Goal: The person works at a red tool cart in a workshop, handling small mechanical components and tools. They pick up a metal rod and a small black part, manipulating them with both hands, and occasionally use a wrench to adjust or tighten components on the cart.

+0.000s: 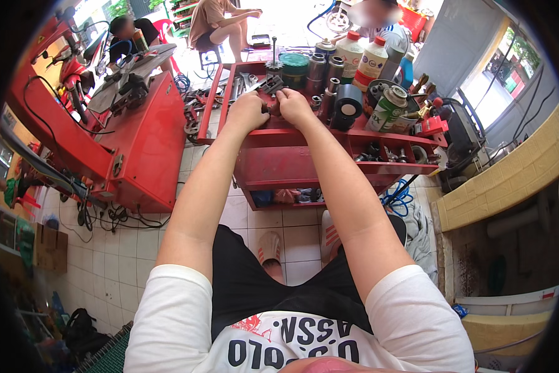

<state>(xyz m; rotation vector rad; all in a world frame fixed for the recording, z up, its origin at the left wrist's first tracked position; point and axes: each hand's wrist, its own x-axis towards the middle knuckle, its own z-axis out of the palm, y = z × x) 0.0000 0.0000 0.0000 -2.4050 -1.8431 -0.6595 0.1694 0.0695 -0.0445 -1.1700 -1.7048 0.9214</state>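
My left hand (248, 112) is closed, its fingers curled at the lower left end of a grey metal part (270, 85). At that part's right side my right hand (295, 107) is closed as well, thumb and fingertips against it. The part is blocky with a slotted look; its exact kind is too small to make out. Both hands are over the top tray of a red tool cart (279, 138). Just behind the metal part stand a toothed metal gear on an upright rod (273, 64) and a dark green tub (294, 69). My fingertips are partly hidden by my hands.
Spray cans (389, 107), white bottles (350, 53) and metal cylinders (316, 69) crowd the cart's right side. A front tray holds small metal parts (371, 151). A red machine (144, 146) stands left, with cables (127, 217) on the floor. Other people (220, 25) sit beyond.
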